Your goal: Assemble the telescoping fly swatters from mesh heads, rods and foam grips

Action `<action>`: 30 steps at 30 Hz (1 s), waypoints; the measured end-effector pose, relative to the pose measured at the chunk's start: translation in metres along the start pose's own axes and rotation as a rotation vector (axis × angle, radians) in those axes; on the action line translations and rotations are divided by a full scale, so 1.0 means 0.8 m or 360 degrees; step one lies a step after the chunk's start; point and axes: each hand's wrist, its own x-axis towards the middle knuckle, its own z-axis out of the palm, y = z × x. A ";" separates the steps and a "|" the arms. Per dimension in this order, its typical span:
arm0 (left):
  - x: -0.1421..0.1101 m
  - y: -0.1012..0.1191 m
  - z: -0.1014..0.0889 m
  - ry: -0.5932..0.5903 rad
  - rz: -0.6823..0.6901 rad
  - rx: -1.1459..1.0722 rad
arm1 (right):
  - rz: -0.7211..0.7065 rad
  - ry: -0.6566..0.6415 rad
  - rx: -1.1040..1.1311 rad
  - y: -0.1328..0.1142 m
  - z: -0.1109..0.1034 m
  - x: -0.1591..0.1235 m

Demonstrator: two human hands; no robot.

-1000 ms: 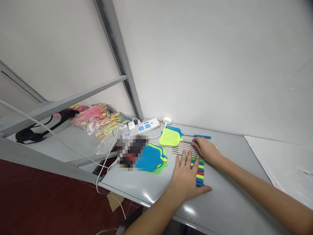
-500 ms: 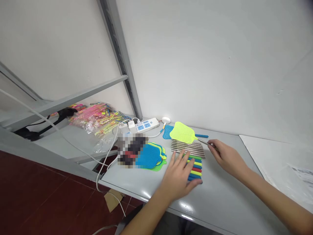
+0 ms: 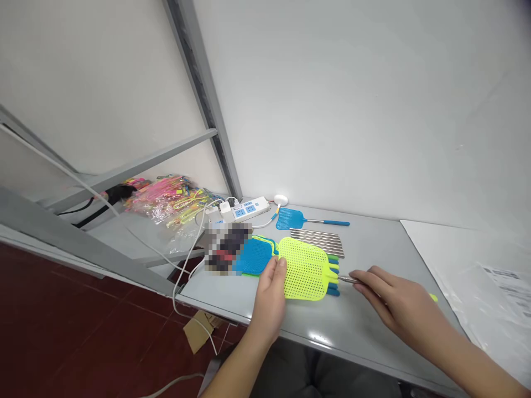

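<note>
A yellow fly swatter (image 3: 306, 270) is held up over the table between my two hands. My left hand (image 3: 269, 301) is closed on the left edge of its perforated head, thumb on top. The fingers of my right hand (image 3: 394, 296) pinch its metal shaft; a yellow handle end shows beyond the hand. Partly hidden beneath the head lie several coloured handles (image 3: 333, 291). Behind them is a row of metal rods (image 3: 321, 242). A blue fly swatter (image 3: 291, 219) rests near the wall. Loose swatter heads (image 3: 255, 257), blue on top, are stacked left of my left hand.
A white power strip (image 3: 251, 210) with plugs and cables sits at the back left, beside a round white device (image 3: 281, 200). A pixelated patch covers something near it. Clear bags of colourful items (image 3: 166, 202) lie beyond the metal frame (image 3: 211, 110). White plastic sheeting (image 3: 468, 265) lies at right.
My right hand has lifted the yellow swatter from beside the blue one and brought it nearer. My left hand has left the coloured handles and taken hold of the swatter's head.
</note>
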 end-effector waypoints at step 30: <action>-0.026 0.004 -0.050 -0.0514 0.0690 0.0917 | -0.0535 0.0052 0.0268 -0.024 0.007 0.014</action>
